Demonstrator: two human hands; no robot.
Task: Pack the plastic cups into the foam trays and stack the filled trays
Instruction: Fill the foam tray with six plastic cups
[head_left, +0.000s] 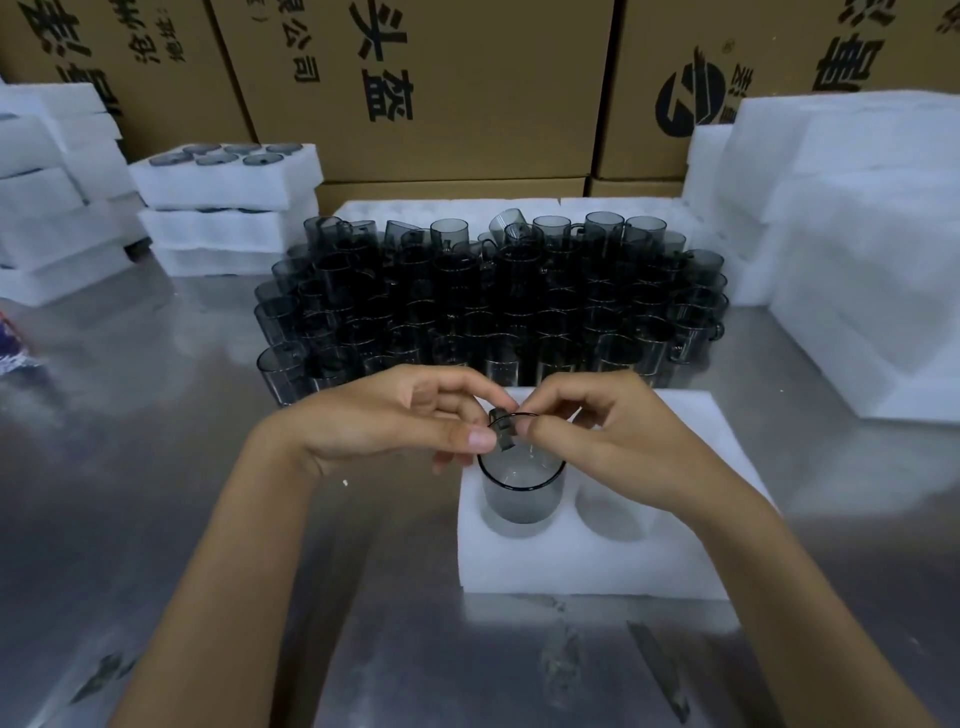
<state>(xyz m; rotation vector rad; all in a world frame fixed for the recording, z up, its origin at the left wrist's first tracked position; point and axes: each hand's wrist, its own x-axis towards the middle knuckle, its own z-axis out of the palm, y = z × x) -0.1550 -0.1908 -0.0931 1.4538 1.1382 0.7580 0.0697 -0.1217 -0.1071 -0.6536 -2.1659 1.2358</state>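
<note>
A white foam tray (597, 564) lies on the steel table just in front of me. One smoky grey plastic cup (519, 491) stands upright in its near-left hole; the hole (615, 512) to its right holds nothing. Above that cup my left hand (395, 415) and my right hand (613, 431) meet, both pinching a second grey cup (503, 427) by its rim and handle. Most of that cup is hidden by my fingers. Behind the tray stands a dense block of several loose grey cups (488, 306).
Filled foam trays are stacked at back left (228, 208) and far left (52, 202). A tall pile of white foam (857, 234) stands at right. Cardboard boxes (426, 88) wall off the back. Bare steel table (156, 467) lies left of my arms.
</note>
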